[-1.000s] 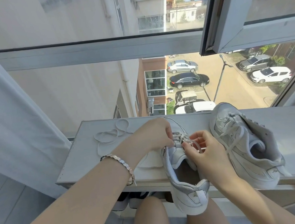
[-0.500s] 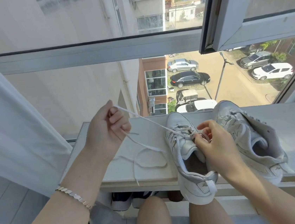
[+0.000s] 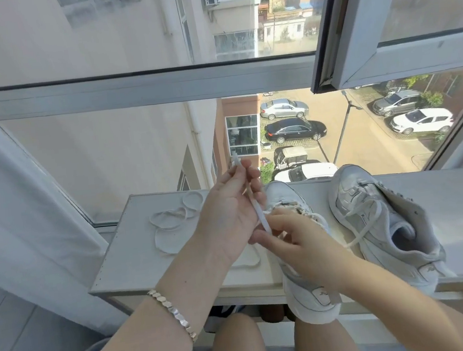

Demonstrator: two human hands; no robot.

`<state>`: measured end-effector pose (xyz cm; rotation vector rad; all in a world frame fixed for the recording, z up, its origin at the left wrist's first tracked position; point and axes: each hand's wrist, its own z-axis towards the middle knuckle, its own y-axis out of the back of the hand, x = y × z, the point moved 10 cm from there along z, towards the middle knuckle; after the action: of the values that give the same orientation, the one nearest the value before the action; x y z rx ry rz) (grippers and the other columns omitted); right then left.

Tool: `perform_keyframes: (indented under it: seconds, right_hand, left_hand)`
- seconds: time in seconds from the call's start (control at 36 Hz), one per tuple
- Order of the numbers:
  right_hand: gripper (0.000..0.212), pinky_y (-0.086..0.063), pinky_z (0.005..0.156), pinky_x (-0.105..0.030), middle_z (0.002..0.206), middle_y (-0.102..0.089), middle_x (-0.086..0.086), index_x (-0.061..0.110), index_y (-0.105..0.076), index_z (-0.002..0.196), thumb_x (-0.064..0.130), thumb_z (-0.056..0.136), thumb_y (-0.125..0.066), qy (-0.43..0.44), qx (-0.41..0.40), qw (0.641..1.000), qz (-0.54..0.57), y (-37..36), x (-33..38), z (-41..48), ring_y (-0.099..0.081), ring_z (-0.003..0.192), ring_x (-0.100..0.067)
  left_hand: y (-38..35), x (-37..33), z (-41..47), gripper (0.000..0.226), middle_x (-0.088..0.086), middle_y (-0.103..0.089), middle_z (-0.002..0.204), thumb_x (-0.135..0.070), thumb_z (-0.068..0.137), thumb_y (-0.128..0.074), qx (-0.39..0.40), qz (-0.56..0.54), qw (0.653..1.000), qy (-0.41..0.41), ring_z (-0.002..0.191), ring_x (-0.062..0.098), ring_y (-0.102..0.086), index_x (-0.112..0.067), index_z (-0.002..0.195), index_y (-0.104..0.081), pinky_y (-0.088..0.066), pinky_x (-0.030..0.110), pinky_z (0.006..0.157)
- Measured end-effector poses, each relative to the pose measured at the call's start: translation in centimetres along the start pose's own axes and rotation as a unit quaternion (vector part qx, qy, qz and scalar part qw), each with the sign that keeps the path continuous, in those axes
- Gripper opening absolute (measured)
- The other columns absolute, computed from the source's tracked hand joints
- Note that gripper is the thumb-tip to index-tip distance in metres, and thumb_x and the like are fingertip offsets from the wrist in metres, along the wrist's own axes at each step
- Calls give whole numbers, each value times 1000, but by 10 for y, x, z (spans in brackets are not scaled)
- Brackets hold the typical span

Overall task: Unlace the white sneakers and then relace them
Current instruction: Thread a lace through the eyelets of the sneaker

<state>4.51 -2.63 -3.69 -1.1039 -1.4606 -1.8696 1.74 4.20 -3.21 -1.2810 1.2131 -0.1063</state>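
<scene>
Two white sneakers lie on a white shelf (image 3: 136, 261) under the window. The near sneaker (image 3: 309, 290) points away from me, its heel hanging over the shelf's front edge. My left hand (image 3: 229, 216) pinches the free end of its white lace (image 3: 258, 215) and holds it up over the toe. My right hand (image 3: 295, 240) rests over the eyelets and pinches the same lace lower down. The second sneaker (image 3: 386, 227) lies to the right, tilted on its side, with a lace still threaded through it.
A loose white lace (image 3: 172, 219) lies coiled on the shelf's left part. A white curtain (image 3: 12, 214) hangs at the left. The opened window sash (image 3: 391, 21) juts in at the upper right. My knees are below the shelf.
My left hand came back from the far left to the near sneaker's toe, carrying the lace end. The slack lace that trailed across the shelf has been drawn in. My right hand stayed at the eyelets.
</scene>
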Motion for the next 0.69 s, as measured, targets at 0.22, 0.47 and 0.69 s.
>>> perform_keyframes:
  seconds: [0.22, 0.47, 0.69]
  right_hand:
    - [27, -40, 49, -13, 57, -59, 12, 17, -66, 74, 16, 95, -48, -73, 3, 989, 129, 35, -13, -6, -50, 53, -1]
    - [39, -37, 53, -9, 49, -52, 10, 13, -65, 61, 29, 93, -50, -119, -35, 980, 157, 48, -25, 1, -45, 49, -1]
    - [40, -35, 46, -13, 39, -44, 7, 17, -59, 56, 32, 93, -53, -96, 98, 990, -15, 23, -13, 16, -40, 37, -7]
  left_hand:
    - [50, -27, 13, 18, 4, -69, 63, -7, 97, -45, -143, -54, 986, -72, 58, 8, -67, -7, 82, -55, -55, 18, 56]
    - [58, 27, -4, 30, 2, -70, 88, -34, 94, -51, -99, 367, 915, 137, 79, 13, -58, -8, 97, -66, -40, 22, 63]
    - [34, 41, -11, 20, 5, -55, 75, -36, 78, -64, 28, 310, 938, 150, 70, 10, -46, -18, 72, -71, -28, 15, 46]
